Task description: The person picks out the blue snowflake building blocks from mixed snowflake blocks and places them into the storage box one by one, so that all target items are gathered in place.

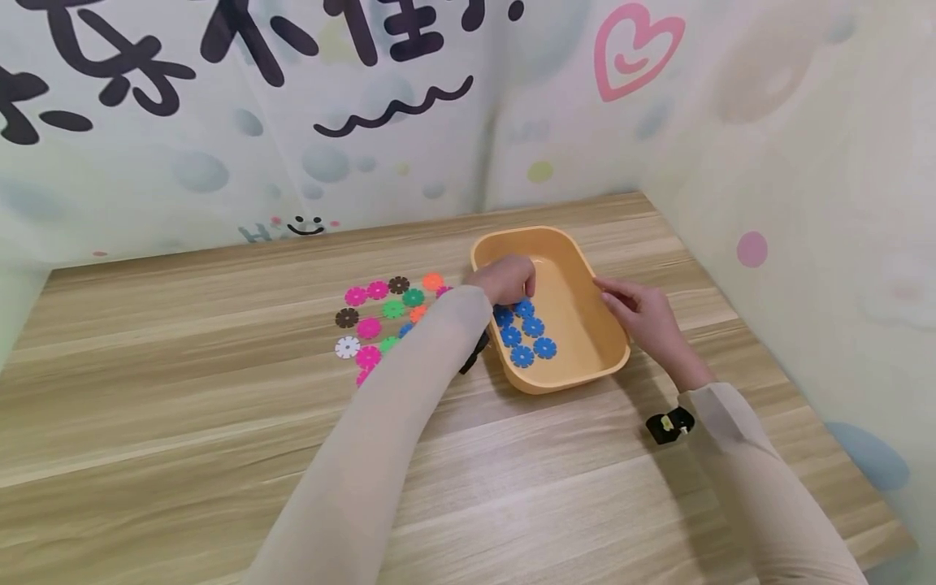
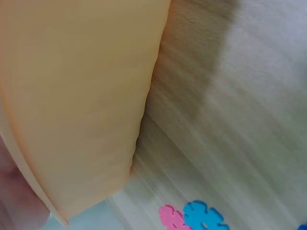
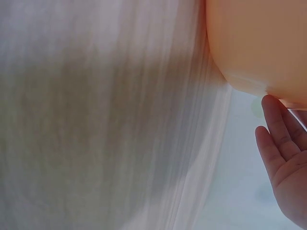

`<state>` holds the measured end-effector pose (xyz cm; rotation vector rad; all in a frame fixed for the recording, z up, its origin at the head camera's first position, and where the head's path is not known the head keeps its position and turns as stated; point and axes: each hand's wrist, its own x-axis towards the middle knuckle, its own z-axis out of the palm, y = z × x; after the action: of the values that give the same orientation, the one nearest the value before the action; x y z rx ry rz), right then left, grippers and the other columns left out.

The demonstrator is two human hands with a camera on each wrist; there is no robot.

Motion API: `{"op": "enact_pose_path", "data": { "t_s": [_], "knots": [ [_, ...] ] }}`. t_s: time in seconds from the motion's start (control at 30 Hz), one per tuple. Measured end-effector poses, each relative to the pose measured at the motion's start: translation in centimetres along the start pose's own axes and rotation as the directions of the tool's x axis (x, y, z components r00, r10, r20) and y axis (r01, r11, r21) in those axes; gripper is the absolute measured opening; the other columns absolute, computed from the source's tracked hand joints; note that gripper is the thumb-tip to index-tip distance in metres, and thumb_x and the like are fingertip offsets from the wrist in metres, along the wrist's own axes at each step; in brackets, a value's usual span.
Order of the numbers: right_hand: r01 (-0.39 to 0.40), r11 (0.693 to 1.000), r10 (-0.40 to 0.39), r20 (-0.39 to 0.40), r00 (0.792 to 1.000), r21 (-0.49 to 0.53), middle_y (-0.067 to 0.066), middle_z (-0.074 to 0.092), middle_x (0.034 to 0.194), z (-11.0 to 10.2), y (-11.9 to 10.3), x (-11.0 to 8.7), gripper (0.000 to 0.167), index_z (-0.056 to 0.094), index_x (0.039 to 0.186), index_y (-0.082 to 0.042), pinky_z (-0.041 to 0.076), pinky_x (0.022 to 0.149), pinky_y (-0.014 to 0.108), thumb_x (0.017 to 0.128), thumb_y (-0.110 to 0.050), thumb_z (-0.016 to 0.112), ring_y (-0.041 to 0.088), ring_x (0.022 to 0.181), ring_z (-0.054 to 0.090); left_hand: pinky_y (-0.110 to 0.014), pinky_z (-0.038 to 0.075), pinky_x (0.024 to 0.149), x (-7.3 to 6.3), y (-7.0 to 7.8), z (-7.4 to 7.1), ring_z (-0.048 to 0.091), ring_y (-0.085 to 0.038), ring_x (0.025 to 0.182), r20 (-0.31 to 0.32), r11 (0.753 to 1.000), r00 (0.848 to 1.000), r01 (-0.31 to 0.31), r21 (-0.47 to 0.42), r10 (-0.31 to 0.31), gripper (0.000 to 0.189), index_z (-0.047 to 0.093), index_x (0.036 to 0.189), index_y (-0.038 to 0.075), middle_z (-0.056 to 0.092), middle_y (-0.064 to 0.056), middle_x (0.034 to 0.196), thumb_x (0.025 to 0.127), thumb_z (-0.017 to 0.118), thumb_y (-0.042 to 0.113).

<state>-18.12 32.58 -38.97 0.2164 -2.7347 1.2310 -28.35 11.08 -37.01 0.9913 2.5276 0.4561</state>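
Note:
A yellow-orange plastic basin (image 1: 574, 325) stands on the wooden table. Several blue snowflake discs (image 1: 544, 348), notched round toy pieces, lie along its left side. My left hand (image 1: 504, 278) reaches over the left rim with fingers bent down into the basin, just above the topmost blue discs. Its fingertips are hidden, so I cannot tell whether it holds a disc. At the right rim, my right hand (image 1: 639, 313) pinches the edge between thumb and fingers; in the right wrist view its other fingers (image 3: 271, 148) spread below the basin wall (image 3: 261, 48).
Left of the basin lie pink (image 1: 369, 328), green (image 1: 393, 309), brown (image 1: 347, 318), orange (image 1: 433, 281) and white (image 1: 348, 348) discs, partly hidden by the left sleeve (image 1: 409, 414). A printed cloth (image 1: 409, 179) hangs behind the table (image 1: 183, 366) and along its right side.

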Motion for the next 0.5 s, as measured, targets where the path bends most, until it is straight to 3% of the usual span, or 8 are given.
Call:
{"op": "enact_pose_path", "data": {
  "t_s": [0.23,0.5],
  "knots": [
    [0.000,1.000,0.000,-0.002,1.000,-0.002,0.019,0.056,0.120,0.2,-0.2,0.1,0.031,0.057,0.121,0.001,0.043,0.072,0.008,0.093,-0.010,0.053,0.028,0.104,0.056,-0.024,0.043,0.082,-0.3,0.0,-0.7,0.052,-0.015,0.091,-0.006,0.999,1.000,-0.023,0.035,0.023,0.019,0.065,0.102,0.008,0.060,-0.003,0.101,0.087,0.055,0.005],
    [-0.001,1.000,0.001,-0.006,1.000,-0.006,0.020,0.056,0.119,0.1,-0.1,-0.1,0.031,0.057,0.121,0.002,0.043,0.072,0.008,0.093,-0.010,0.053,0.029,0.104,0.056,-0.026,0.041,0.081,-1.9,0.4,-2.6,0.050,-0.017,0.089,-0.020,0.992,0.991,-0.128,0.015,0.129,0.021,0.064,0.106,0.003,0.059,-0.007,0.100,0.087,0.054,0.005]
  ]
}}
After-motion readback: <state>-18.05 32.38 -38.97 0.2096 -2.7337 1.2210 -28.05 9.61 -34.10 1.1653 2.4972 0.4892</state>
